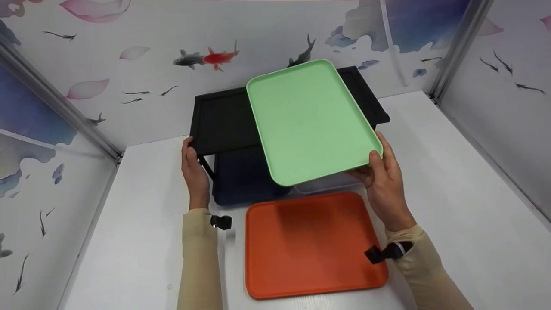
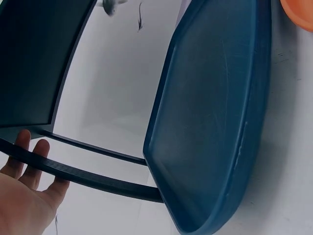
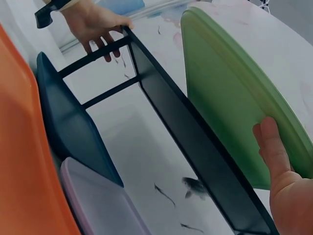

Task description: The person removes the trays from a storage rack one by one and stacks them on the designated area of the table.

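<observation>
The pale-green rectangular tray (image 1: 316, 122), round-cornered and plastic by its look, is held up, tilted, above the white desk (image 1: 465, 206). Nearest, an orange rectangular tray (image 1: 316, 245) with rounded corners lies flat. Past it the right hand (image 1: 385, 189) is clamped on the green tray's near right corner, thumb on the upper face. Next come a dark-blue tray (image 1: 249, 181) and, just beside it, a pale translucent tray (image 1: 329, 183), partly hidden. The left hand (image 1: 196, 176), well apart from the right, grips the left end of a raised black rectangular stand (image 1: 224, 122), fingers by its leg. Farthest is a patterned wall (image 1: 150, 26).

The step in hand looks to be handling the green tray at the stand's top while the left hand steadies the stand; whether tray and stand touch I cannot tell. The next move probably calls for a firm corner grip, a more level tray and a stand that does not shift.
</observation>
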Available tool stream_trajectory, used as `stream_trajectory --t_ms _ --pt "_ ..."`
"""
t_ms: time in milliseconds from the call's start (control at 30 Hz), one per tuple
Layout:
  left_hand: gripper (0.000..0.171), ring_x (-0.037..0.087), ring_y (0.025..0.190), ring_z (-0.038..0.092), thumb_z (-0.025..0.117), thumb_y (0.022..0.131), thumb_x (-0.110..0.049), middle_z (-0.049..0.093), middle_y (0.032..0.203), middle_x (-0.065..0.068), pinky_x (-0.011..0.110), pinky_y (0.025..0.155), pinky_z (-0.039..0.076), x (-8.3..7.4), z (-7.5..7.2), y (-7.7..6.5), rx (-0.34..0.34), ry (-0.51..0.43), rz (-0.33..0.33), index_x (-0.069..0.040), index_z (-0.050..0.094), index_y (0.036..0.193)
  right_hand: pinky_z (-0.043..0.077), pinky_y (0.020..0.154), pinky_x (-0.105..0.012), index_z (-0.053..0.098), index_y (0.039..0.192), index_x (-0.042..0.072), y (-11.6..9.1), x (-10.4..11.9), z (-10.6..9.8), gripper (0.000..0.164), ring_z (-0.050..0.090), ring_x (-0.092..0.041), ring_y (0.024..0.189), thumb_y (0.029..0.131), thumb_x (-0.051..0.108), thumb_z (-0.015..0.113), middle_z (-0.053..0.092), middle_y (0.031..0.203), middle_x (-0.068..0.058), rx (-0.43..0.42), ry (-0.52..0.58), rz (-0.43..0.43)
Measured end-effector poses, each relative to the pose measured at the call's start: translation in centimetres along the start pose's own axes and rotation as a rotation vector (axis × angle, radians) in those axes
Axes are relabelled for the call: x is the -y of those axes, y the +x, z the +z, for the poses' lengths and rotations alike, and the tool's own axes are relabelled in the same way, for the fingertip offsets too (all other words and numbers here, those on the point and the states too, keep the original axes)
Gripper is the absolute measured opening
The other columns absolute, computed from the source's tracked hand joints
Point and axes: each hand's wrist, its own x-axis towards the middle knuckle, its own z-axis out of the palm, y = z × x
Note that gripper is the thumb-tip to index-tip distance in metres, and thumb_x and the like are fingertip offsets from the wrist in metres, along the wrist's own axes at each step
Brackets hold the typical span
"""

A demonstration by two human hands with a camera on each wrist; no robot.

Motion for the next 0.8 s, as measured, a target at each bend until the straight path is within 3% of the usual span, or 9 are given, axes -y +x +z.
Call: stream_trajectory --t_ms 400,800 --pt "0.048 0.021 0.153 0.029 0.029 0.114 -0.027 0.033 0.165 0.009 0.037 0.124 0.024 0.0 -0.1 0.1 0.01 0.009 0.0 -0.01 0.036 0.157 0.056 0.093 -0.031 0.017 0.163 0.017 -0.8 0.0 -2.5 0.057 0.066 -0.018 0.108 0.112 0.027 0.039 0.038 0.151 -0.015 -0.058 -0.014 0.017" --pt "0.048 0.026 0.15 0.033 0.028 0.113 -0.027 0.033 0.165 0.01 0.047 0.122 0.027 0.1 -0.1 0.1 0.001 0.01 0.001 -0.011 0.035 0.158 0.058 0.089 -0.03 0.022 0.162 0.014 -1.4 0.1 -4.2 0.055 0.069 -0.017 0.1 0.111 0.025 0.039 0.045 0.143 -0.015 -0.1 0.019 0.003"
